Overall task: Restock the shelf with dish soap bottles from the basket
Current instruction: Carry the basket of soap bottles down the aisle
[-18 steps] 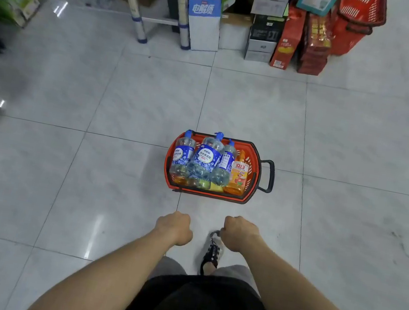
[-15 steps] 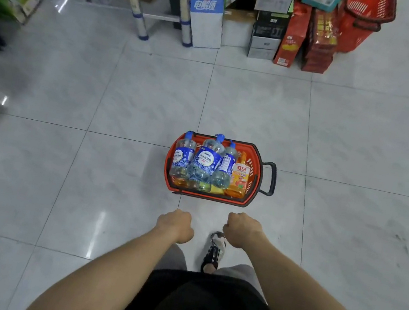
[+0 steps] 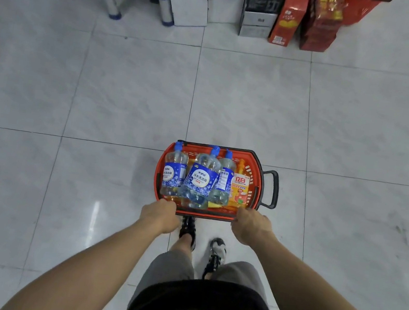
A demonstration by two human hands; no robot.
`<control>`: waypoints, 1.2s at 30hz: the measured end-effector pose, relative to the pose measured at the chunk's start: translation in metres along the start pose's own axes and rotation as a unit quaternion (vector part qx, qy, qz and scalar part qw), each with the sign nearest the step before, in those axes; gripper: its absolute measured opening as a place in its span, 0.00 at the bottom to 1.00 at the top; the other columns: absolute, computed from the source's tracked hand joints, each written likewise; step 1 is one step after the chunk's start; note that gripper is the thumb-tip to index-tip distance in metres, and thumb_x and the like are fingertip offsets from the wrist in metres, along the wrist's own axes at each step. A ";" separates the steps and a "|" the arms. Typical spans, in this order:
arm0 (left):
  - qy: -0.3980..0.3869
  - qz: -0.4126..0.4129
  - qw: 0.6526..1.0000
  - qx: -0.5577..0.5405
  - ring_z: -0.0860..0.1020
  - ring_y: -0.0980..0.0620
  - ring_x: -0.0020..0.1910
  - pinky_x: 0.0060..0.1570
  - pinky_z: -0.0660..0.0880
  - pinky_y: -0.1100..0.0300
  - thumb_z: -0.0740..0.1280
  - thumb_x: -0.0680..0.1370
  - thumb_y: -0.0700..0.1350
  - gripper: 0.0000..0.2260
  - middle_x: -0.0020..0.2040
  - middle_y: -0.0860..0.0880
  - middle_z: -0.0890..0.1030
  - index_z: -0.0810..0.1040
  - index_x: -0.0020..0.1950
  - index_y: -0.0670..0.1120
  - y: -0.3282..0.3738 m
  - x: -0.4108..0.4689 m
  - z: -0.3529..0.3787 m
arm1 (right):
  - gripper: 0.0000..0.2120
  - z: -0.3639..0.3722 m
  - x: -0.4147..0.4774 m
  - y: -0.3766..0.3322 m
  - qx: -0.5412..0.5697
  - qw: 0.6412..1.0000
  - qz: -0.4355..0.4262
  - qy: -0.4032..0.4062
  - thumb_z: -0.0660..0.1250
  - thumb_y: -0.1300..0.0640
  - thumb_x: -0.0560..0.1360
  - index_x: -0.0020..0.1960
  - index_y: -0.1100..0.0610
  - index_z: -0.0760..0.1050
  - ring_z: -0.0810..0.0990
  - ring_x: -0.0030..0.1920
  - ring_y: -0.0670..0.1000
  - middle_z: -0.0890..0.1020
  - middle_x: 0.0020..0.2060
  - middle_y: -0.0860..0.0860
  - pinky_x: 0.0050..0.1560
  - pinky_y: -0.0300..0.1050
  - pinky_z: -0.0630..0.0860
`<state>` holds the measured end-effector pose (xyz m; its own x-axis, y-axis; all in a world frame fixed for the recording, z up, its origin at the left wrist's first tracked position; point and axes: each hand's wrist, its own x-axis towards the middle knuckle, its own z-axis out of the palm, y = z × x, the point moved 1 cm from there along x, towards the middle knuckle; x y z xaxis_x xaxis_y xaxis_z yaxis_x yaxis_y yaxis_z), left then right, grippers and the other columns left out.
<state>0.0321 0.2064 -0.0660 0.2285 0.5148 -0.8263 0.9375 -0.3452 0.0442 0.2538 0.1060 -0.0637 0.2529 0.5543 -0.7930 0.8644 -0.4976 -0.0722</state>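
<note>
Basket (image 3: pixel 251 170) on floor: left hand (image 3: pixel 160 215) and right hand (image 3: pixel 251 226) curl round its near rim, set wide, likely to lift the bottles (image 3: pixel 199 178) level.

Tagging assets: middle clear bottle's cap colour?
Blue; the cap shows best in the head view.

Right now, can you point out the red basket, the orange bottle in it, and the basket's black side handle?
red basket (image 3: pixel 254 173), head view, right inner wall.
orange bottle (image 3: pixel 239 188), head view, front label.
black side handle (image 3: pixel 275 189), head view, outer bar.
</note>
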 end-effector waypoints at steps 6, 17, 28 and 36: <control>-0.005 -0.033 0.997 -0.068 0.82 0.45 0.57 0.57 0.81 0.50 0.63 0.83 0.52 0.15 0.61 0.46 0.83 0.77 0.68 0.48 -0.030 0.066 -0.033 | 0.11 -0.018 0.062 0.003 0.094 0.994 0.054 -0.018 0.57 0.50 0.85 0.60 0.55 0.73 0.81 0.50 0.55 0.82 0.54 0.54 0.52 0.50 0.79; 0.010 -0.216 0.905 -0.365 0.81 0.41 0.43 0.46 0.80 0.50 0.67 0.80 0.46 0.11 0.43 0.42 0.84 0.83 0.45 0.40 -0.065 0.193 -0.016 | 0.14 -0.010 0.189 0.065 0.351 0.910 0.219 -0.003 0.58 0.53 0.82 0.53 0.59 0.80 0.80 0.41 0.56 0.83 0.43 0.55 0.45 0.47 0.76; 0.053 -0.326 0.750 -0.573 0.83 0.37 0.51 0.61 0.81 0.41 0.65 0.82 0.45 0.12 0.54 0.36 0.84 0.82 0.53 0.37 -0.088 0.311 0.041 | 0.14 0.055 0.300 0.127 0.534 0.764 0.360 0.039 0.63 0.51 0.81 0.41 0.58 0.76 0.79 0.40 0.56 0.80 0.40 0.55 0.43 0.54 0.79; 0.068 -0.308 0.779 -0.541 0.82 0.38 0.58 0.66 0.77 0.41 0.51 0.87 0.59 0.25 0.59 0.38 0.84 0.80 0.63 0.42 -0.087 0.368 0.067 | 0.20 0.095 0.353 0.129 0.542 0.778 0.317 0.010 0.66 0.43 0.79 0.62 0.58 0.80 0.88 0.46 0.60 0.88 0.48 0.56 0.47 0.53 0.85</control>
<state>0.0174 0.3733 -0.4114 -0.3965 0.4246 -0.8140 0.5354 0.8272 0.1707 0.4136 0.1745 -0.4104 0.4951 -0.0267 -0.8684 -0.3094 -0.9394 -0.1475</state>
